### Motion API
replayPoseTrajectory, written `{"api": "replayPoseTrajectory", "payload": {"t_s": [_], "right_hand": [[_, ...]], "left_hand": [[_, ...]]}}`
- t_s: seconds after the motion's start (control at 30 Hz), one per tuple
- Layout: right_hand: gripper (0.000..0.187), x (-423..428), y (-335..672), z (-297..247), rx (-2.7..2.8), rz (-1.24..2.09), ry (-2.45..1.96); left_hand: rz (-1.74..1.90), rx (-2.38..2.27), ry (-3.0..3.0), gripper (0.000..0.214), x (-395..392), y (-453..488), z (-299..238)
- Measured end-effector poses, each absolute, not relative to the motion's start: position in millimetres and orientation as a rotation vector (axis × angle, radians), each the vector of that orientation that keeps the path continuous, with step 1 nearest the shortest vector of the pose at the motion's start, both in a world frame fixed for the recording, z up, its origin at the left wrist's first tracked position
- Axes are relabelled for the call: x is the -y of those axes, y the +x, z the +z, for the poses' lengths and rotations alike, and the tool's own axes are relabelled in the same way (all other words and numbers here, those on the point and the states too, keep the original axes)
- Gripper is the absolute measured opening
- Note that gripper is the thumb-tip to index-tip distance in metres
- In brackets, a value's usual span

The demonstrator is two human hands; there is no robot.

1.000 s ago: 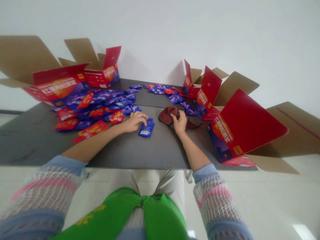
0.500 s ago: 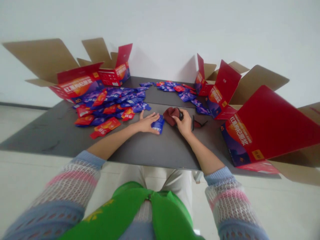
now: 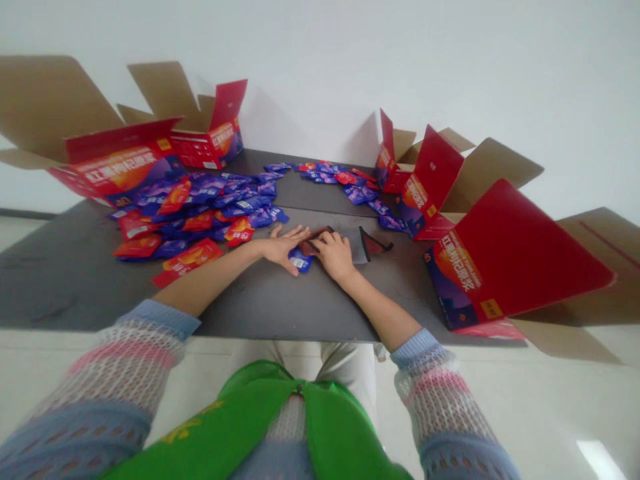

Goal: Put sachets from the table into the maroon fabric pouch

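My left hand (image 3: 281,245) lies flat with fingers stretched out on a small stack of blue sachets (image 3: 301,262) at the middle of the dark table (image 3: 250,300). My right hand (image 3: 334,253) sits just right of it, fingers curled onto the mouth of a dark red and grey fabric pouch (image 3: 361,243) that lies flat on the table. The two hands nearly touch above the sachets.
A big heap of blue and red sachets (image 3: 195,210) covers the left of the table, a smaller scatter (image 3: 345,180) lies at the back. Open red cartons stand at the left (image 3: 120,163), back left (image 3: 213,143) and right (image 3: 495,267).
My right hand slid left with the pouch, which now lies flattened instead of bunched. The left hand spread flatter over the blue sachets. The camera view shifted slightly.
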State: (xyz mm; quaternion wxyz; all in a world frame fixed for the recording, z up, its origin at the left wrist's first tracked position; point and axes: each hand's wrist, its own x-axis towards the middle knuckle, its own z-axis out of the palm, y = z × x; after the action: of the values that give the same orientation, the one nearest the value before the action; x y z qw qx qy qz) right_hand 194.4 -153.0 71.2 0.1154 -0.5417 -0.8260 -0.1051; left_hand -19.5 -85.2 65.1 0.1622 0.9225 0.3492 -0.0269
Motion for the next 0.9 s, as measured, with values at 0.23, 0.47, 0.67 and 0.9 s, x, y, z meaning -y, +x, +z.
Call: {"api": "replayPoseTrajectory", "payload": {"t_s": [0.23, 0.47, 0.67, 0.9], "right_hand": [[0.039, 132, 221, 64, 2.211, -0.26, -1.718], [0.037, 131, 247, 63, 2.113, 0.008, -1.177], [0.052, 149, 220, 66, 2.463, 0.028, -1.033], [0.042, 159, 210, 71, 2.6, -0.251, -1.331]], "left_hand": [[0.264, -1.14, 2.549, 0.117, 90, -17, 51], [0.463, -1.153, 2.495, 0.104, 83, -14, 44], [0.456, -0.74, 2.379, 0.126, 71, -33, 45], [0.319, -0.609, 2.34, 0.136, 64, -39, 46]]}}
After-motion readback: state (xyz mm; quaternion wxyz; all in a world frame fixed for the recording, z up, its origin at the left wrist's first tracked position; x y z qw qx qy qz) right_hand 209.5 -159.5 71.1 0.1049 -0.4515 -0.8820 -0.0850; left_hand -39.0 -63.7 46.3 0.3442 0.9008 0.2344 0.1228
